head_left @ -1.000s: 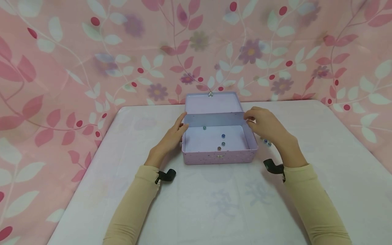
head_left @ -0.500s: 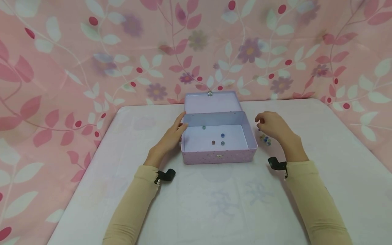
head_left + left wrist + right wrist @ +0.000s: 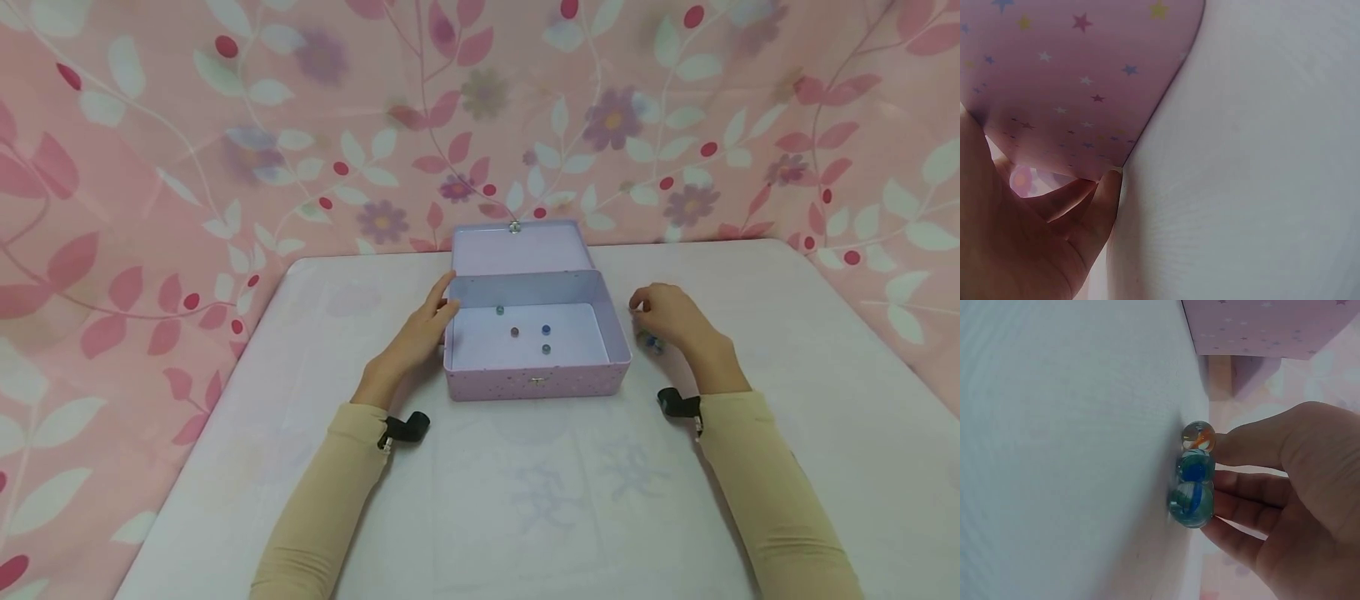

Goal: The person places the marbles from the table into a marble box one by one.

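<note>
A lilac tin box [image 3: 536,385] with printed stars stands with its lid [image 3: 521,248] swung back. Several glass marbles lie inside, among them a blue marble [image 3: 546,330] and a reddish-brown marble [image 3: 514,332]. My left hand [image 3: 408,343] rests against the box's left side, its fingers fairly straight; in the left wrist view, fingertips touch the lower edge. To the right of the box, my right hand [image 3: 673,318] is lowered to the table, fingers bent. An orange-swirled marble [image 3: 1198,437] and two blue-green marbles [image 3: 1192,504] stand before its fingertips, hiding them and anything between them.
A white cloth [image 3: 480,508] covers the table. Behind it hangs a pink curtain [image 3: 315,100] with leaves and flowers. The raised lid stands near the table's back edge. A black wrist camera [image 3: 678,403] sticks out inward from the right sleeve.
My right hand has moved from above the box's right rim down to the marbles on the table. The reddish-brown marble has rolled back and leftward inside the box. The left hand stays put.
</note>
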A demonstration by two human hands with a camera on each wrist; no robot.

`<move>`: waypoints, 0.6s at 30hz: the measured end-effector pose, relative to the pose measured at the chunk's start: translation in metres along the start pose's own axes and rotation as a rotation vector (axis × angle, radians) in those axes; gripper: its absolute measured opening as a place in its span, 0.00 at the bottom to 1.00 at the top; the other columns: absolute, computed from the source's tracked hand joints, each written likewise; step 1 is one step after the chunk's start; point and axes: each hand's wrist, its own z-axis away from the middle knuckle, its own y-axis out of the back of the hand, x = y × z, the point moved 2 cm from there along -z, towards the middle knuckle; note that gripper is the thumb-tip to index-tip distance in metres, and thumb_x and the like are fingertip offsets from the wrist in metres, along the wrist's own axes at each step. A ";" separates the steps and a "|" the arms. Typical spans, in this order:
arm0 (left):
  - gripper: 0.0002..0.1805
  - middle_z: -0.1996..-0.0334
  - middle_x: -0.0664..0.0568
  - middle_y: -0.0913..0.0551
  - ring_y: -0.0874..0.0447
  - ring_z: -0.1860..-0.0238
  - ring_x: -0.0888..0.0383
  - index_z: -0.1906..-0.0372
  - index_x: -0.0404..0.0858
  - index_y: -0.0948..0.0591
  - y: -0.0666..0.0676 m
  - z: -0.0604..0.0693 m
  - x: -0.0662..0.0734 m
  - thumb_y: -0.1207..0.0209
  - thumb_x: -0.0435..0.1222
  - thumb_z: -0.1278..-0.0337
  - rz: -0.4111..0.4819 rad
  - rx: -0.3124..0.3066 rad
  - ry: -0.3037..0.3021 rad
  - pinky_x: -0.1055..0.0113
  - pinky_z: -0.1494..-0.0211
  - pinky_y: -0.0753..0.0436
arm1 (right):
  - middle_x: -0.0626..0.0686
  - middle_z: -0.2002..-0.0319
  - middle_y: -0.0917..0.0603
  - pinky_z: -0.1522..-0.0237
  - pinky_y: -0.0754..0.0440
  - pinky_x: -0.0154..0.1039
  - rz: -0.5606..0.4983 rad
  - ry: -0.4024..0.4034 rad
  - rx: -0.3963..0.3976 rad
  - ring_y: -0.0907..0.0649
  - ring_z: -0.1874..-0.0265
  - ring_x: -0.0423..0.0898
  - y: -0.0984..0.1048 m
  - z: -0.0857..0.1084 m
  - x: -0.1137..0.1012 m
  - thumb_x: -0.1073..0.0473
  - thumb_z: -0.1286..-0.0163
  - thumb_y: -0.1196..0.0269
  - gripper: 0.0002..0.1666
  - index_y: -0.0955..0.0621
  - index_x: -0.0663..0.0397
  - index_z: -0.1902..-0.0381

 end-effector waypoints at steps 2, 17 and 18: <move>0.32 0.23 0.41 0.42 0.36 0.26 0.43 0.24 0.76 0.56 0.000 0.000 0.000 0.61 0.63 0.28 0.004 -0.002 0.000 0.43 0.32 0.27 | 0.65 0.61 0.18 0.54 0.24 0.56 0.002 -0.005 -0.005 0.22 0.61 0.58 -0.001 0.000 0.001 0.65 0.36 0.45 0.15 0.17 0.67 0.55; 0.32 0.24 0.40 0.41 0.35 0.27 0.42 0.23 0.74 0.55 0.000 0.001 0.000 0.60 0.60 0.27 0.003 0.003 0.008 0.42 0.32 0.28 | 0.62 0.66 0.19 0.60 0.24 0.54 0.019 0.009 0.071 0.22 0.65 0.57 0.013 0.004 -0.008 0.65 0.38 0.46 0.14 0.17 0.65 0.59; 0.32 0.24 0.40 0.41 0.35 0.27 0.42 0.23 0.73 0.55 0.001 0.001 0.001 0.60 0.60 0.27 0.003 0.006 0.009 0.42 0.33 0.27 | 0.62 0.65 0.20 0.60 0.25 0.53 0.010 0.011 0.090 0.23 0.65 0.57 0.016 0.005 -0.011 0.66 0.38 0.46 0.15 0.17 0.65 0.58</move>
